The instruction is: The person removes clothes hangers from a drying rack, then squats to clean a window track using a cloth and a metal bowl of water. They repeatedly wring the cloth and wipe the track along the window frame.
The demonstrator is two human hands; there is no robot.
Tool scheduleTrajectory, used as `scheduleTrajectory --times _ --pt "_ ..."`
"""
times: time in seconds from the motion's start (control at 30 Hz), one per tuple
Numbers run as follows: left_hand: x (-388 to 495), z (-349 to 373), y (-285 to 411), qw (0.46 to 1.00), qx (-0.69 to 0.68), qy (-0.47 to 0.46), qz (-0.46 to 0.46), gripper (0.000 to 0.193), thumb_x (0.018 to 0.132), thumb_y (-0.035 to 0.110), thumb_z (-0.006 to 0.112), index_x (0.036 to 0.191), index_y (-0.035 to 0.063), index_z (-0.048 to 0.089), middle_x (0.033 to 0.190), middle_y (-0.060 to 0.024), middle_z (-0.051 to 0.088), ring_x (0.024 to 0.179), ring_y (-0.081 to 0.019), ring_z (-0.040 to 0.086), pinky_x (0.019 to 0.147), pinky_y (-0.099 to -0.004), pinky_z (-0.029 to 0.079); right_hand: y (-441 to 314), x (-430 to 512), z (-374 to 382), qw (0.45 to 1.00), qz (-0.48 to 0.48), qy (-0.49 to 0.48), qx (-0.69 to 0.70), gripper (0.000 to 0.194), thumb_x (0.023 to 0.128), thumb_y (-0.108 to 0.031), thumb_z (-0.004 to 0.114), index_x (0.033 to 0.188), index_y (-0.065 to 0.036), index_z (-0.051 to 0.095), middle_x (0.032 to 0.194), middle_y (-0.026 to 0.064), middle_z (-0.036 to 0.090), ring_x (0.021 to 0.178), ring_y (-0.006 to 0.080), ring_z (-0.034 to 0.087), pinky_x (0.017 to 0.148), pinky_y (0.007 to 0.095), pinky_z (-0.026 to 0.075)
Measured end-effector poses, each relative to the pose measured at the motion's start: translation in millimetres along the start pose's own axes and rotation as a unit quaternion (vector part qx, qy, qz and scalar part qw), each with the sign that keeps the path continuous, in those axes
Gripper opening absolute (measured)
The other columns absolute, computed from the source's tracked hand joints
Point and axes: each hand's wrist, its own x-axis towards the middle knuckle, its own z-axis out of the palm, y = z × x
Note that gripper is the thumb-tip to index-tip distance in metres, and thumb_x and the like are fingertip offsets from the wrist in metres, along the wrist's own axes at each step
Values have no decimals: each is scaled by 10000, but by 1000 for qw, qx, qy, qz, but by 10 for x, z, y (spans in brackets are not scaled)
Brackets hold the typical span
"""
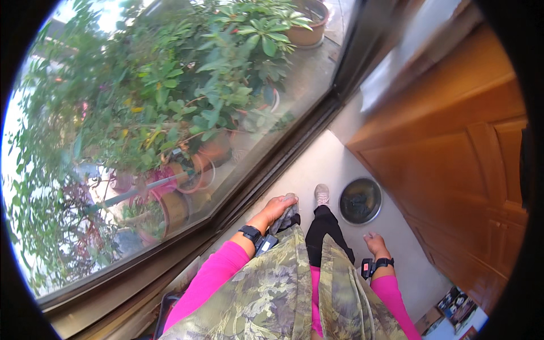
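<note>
My left hand point(278, 208) grips a crumpled grey cloth point(284, 219) low in front of me, on the side of the window. My right hand point(375, 244) hangs beside my body with its fingers curled in, and I see nothing in it. Just beyond that hand, a round metal basin point(360, 201) rests on the pale floor. Its inside looks dark, with something indistinct at the bottom. Each wrist carries a black strap with a small device.
A large glass window point(170, 106) in a dark frame point(272, 168) runs along my left. Behind the glass stand leafy potted plants point(229, 76). To my right is a brown wooden panelled door point(442, 170). A box with printed pictures point(457, 308) lies at the lower right.
</note>
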Motion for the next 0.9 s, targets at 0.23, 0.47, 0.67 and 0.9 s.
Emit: scheduleTrajectory --times 0.23,0.47,0.67,0.9 --pt "362 397 -70 999 28 3 -28 416 742 204 662 1080 2 528 924 -94 600 775 -178 591 702 -295 499 578 43 478 991 28 12 133 556 828 -341 603 1235 28 511 1137 213 605 1060 306 590 915 353 448" --pt "329 1007 100 991 111 76 -9 439 742 194 660 1120 8 535 958 -104 607 856 -195 578 765 -314 482 378 298 340 982 -39 43 181 556 818 -337 615 1240 10 510 1047 205 639 975 296 622 872 365 469" --pt "506 1371 81 961 256 88 50 477 863 394 545 1071 -34 582 956 -173 636 897 -241 593 819 -342 455 639 436 304 973 -50 80 210 472 832 -290 613 1208 -13 537 1020 183 652 927 264 639 835 348 487" --pt "930 1364 -35 997 -20 55 -59 566 893 521 439 1058 1 592 976 -166 640 897 -281 598 799 -381 459 1179 351 728 958 50 123 253 465 824 -276 644 1175 14 555 1034 177 652 939 249 634 827 333 491"
